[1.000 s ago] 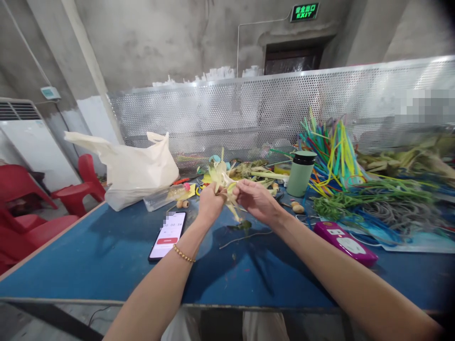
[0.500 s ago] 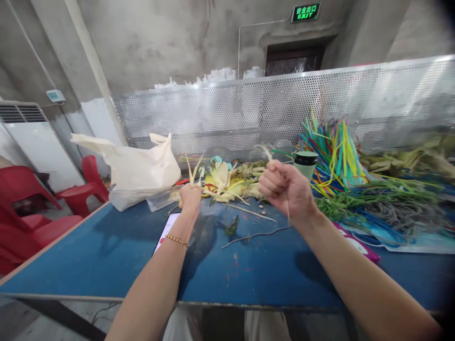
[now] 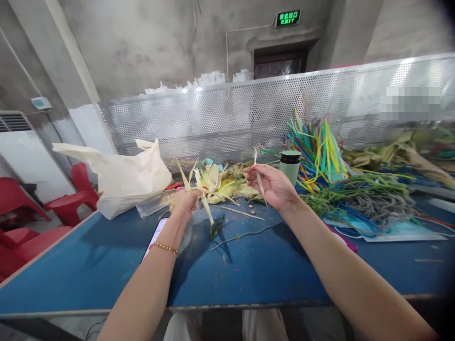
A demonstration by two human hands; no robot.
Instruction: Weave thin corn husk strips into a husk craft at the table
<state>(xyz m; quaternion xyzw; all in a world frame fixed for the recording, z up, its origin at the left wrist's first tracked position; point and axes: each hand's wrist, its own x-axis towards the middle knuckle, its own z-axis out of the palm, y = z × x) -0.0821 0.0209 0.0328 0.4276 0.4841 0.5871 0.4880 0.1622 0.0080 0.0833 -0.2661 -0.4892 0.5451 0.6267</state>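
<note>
My left hand (image 3: 185, 203) is closed around pale corn husk pieces (image 3: 205, 206); their tips stick up above the fist and one strip hangs down on its right. In my right hand (image 3: 272, 184) a thin husk strip (image 3: 260, 185) is pinched between thumb and fingers, upright, with a frayed top end. The two hands are apart above the table. Behind them lies a heap of loose husks (image 3: 223, 187). Below the hands, a small dark green piece (image 3: 216, 227) and a grey twisted cord (image 3: 245, 234) rest on the blue table (image 3: 249, 279).
A white plastic bag (image 3: 131, 175) stands at the left, with a phone (image 3: 155, 234) near my left forearm. Behind my right hand is a green lidded cup (image 3: 289, 166). Colourful strips (image 3: 327, 151) and green cords (image 3: 366, 189) pile up at the right. A perforated metal screen (image 3: 199, 118) borders the back.
My right hand has opened from a fist to a pinch, showing the strip. The left hand has turned, so a husk piece now hangs to its right. The view has shifted slightly right.
</note>
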